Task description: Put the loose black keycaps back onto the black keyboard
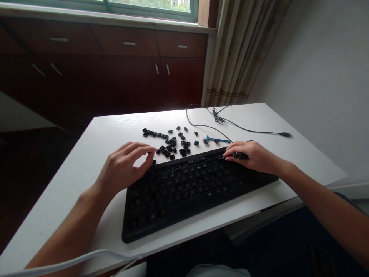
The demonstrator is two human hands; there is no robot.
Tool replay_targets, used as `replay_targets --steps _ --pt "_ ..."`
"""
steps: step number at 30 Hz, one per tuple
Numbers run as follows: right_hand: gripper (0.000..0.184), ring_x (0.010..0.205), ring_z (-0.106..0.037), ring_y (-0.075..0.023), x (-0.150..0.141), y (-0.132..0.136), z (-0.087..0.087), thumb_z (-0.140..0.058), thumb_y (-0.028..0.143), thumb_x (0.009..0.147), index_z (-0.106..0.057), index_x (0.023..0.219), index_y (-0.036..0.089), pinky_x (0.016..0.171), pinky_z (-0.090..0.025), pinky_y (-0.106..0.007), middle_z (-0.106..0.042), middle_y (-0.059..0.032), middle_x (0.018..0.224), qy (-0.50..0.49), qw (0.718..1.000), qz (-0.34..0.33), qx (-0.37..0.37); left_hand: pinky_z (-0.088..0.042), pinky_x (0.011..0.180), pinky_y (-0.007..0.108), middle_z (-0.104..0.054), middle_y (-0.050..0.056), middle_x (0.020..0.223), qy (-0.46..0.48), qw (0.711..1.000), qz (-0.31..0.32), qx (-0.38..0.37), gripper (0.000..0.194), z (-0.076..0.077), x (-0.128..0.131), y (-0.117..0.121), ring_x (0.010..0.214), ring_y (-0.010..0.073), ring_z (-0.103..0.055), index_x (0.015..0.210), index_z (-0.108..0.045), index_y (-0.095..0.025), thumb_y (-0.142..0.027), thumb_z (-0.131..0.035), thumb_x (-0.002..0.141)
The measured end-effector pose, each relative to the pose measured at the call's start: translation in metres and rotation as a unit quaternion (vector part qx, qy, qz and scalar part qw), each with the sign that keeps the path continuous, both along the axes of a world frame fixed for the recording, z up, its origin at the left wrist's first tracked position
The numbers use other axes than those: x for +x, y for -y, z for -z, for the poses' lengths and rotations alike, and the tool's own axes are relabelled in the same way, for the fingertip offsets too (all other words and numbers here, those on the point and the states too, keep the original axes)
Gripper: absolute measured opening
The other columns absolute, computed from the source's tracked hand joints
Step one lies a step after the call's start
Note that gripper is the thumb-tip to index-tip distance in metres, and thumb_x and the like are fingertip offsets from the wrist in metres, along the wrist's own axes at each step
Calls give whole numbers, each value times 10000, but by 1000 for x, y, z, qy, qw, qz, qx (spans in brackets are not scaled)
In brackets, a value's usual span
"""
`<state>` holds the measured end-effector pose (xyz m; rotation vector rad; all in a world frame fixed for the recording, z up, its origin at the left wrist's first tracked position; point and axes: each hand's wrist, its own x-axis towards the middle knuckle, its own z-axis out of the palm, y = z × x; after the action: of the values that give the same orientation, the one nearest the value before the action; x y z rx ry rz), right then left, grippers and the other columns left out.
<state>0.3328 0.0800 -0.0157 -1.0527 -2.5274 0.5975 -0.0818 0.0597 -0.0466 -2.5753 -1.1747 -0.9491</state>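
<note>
A black keyboard (184,192) lies slightly angled on the white table, with bare sockets showing among its keys. My left hand (123,163) hovers at its upper left corner, thumb and forefinger pinched together around a small dark piece that looks like a keycap (149,152). Over the keyboard's upper right part, my right hand (250,154) is closed on a small black object (240,156); fingers cover much of it, so its kind is unclear. Loose black keycaps (170,143) are scattered behind the keyboard. A blue stick-like tool (217,139) rests near them.
A black cable (219,117) runs in a bundle across the back of the white table (115,130) to a plug (285,134). A white cord (86,257) crosses the near left edge. Brown cabinets (115,77) and a curtain (236,50) stand behind.
</note>
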Motion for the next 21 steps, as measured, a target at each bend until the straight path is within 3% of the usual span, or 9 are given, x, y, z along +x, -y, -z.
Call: replay_targets --steps 10,15,21 --pt "305 925 -714 -186 4 2 -3 -610 146 893 -718 1156 256 824 -542 -297 -712 -43 1173 45 996 -50 50 -591 780 317 -729 18 1030 4 1000 -1 -13 277 1 -1 0 909 182 -688 1111 -668 -272 -157 -669 858" --pt "279 861 -718 -179 1 3 -11 -585 116 889 -736 1086 241 766 -525 -290 -711 -35 1162 105 990 -54 71 -592 775 314 -732 15 1023 6 1000 -2 -11 268 0 -1 0 901 176 -690 1101 -674 -261 -157 -671 854" --pt "187 740 -676 -148 -2 4 -14 -566 291 963 -738 987 222 695 -506 -291 -691 -48 1154 103 993 -46 38 -587 771 307 -729 24 1021 1 1000 -3 -2 249 -1 0 1 892 174 -683 1076 -675 -235 -137 -676 847"
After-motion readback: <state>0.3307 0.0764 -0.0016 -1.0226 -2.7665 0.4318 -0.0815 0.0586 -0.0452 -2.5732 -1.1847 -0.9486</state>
